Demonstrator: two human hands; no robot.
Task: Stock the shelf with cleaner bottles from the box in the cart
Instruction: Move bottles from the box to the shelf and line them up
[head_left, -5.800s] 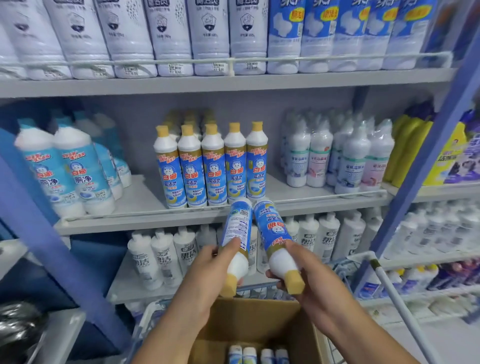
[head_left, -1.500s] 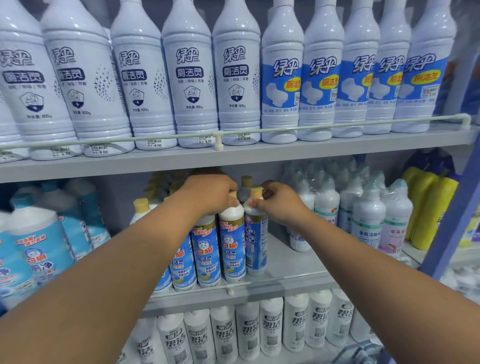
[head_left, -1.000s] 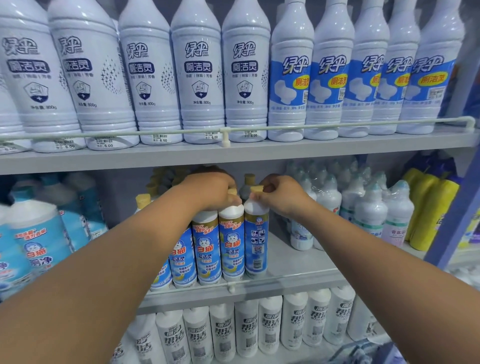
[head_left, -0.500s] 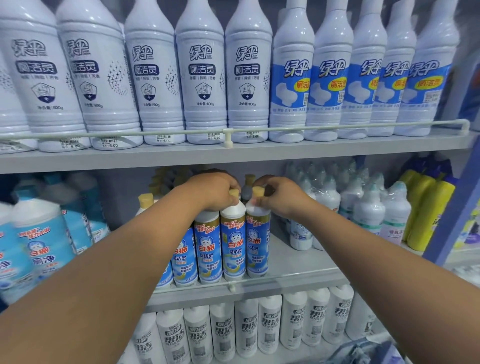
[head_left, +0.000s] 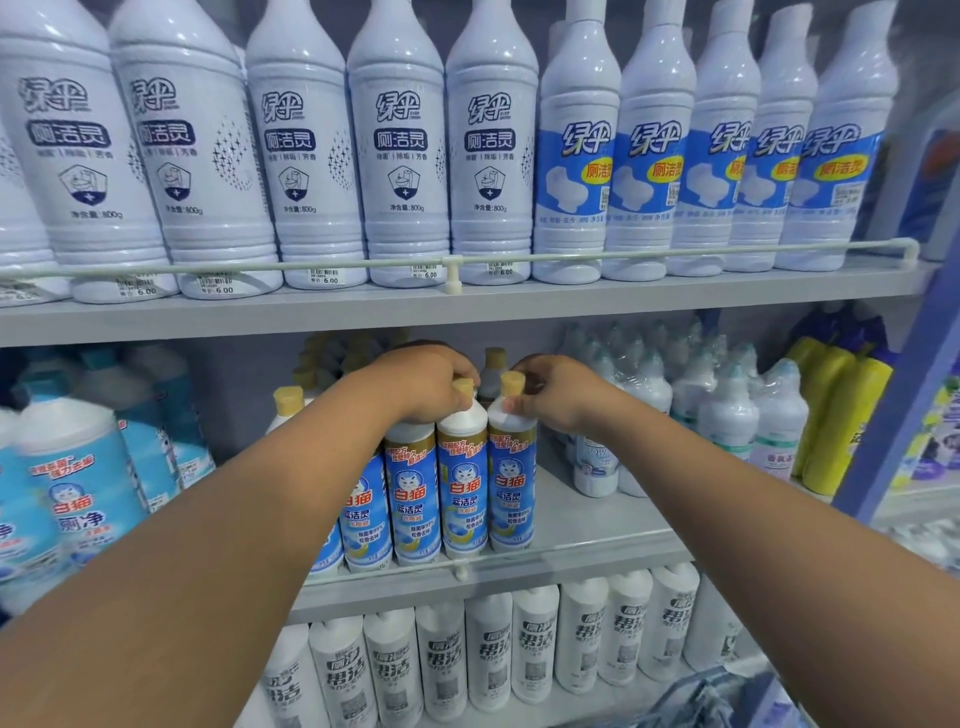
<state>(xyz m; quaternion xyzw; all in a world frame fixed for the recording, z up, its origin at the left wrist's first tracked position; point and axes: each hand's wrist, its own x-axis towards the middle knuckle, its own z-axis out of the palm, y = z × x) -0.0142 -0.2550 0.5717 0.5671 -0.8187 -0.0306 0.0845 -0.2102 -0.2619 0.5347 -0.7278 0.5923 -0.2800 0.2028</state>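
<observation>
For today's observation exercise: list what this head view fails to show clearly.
- Box and cart: outside the frame.
- Left hand grip on a yellow cap: fingers cover the cap.
- Rear yellow-capped bottles: shadowed, blurred.
- Price stickers: small print unreadable.

You're facing the middle shelf (head_left: 597, 525): yellow-capped cleaner bottles (head_left: 462, 483) stand upright in a tight front row behind its rail, blue-capped jugs (head_left: 72, 499) at the left, shrink-wrapped white bottles (head_left: 727, 415) and yellow bottles (head_left: 836, 410) at the right.
</observation>
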